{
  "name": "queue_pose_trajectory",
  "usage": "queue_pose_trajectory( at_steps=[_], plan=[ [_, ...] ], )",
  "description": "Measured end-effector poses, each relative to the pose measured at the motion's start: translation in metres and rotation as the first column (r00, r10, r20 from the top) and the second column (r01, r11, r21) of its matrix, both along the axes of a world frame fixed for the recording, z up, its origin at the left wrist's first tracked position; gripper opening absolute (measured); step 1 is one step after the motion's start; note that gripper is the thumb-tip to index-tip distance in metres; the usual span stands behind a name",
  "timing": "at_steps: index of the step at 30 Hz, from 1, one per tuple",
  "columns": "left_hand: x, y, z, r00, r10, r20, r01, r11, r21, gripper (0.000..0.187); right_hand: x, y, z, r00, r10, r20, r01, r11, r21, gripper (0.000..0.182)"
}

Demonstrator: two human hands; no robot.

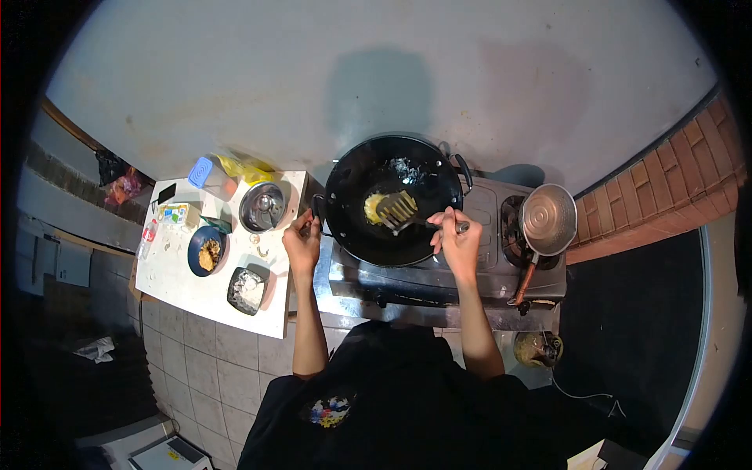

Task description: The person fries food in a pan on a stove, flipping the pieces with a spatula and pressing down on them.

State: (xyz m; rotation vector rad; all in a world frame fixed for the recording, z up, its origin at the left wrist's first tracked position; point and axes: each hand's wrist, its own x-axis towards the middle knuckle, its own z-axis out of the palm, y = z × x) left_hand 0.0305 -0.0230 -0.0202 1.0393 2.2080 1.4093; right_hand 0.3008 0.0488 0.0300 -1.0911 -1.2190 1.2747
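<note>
A black two-handled wok [352, 168] sits on the stove. My right hand [458, 247] is closed around the handle of a slotted metal spatula [397, 210], whose head is in the wok. A yellowish piece of frying food [374, 208] lies beside and partly under the spatula head. A shiny patch of oil glistens further back. My left hand [301, 244] has its fingers curled closed at the wok's left handle [318, 206], which the fingers partly hide.
On the white table [184, 294] at left are a dark plate [200, 261] of fried food, a bowl of white powder [247, 291], a metal bowl [262, 207] and a blue-lidded container [205, 174]. A saucepan [547, 219] rests on the right burner.
</note>
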Motion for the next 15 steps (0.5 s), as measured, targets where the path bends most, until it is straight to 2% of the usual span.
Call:
queue_pose_trajectory(
  at_steps=[1, 3, 11, 13, 15],
  plan=[
    [0.002, 0.000, 0.002, 1.000, 0.005, 0.000, -0.005, 1.000, -0.005, 0.030, 0.004, 0.000, 0.003, 1.000, 0.005, 0.000, -0.005, 1.000, -0.005, 0.033],
    [0.005, -0.002, 0.008, 1.000, 0.005, 0.012, -0.005, 1.000, -0.005, 0.030, 0.011, 0.001, 0.007, 0.985, 0.057, 0.164, -0.055, 0.998, -0.017, 0.035],
    [0.003, -0.002, -0.003, 0.990, 0.007, -0.139, -0.018, 0.997, -0.074, 0.031, 0.009, 0.008, 0.037, 0.945, 0.152, 0.289, -0.149, 0.988, -0.032, 0.037],
    [0.003, -0.004, -0.008, 0.990, 0.015, -0.140, -0.025, 0.997, -0.070, 0.032, 0.013, 0.013, 0.033, 0.893, 0.180, 0.411, -0.205, 0.979, 0.016, 0.036],
    [0.003, -0.002, -0.006, 0.990, 0.022, -0.140, -0.031, 0.998, -0.060, 0.032, 0.013, 0.019, 0.032, 0.894, 0.150, 0.421, -0.197, 0.978, 0.070, 0.034]
  ],
)
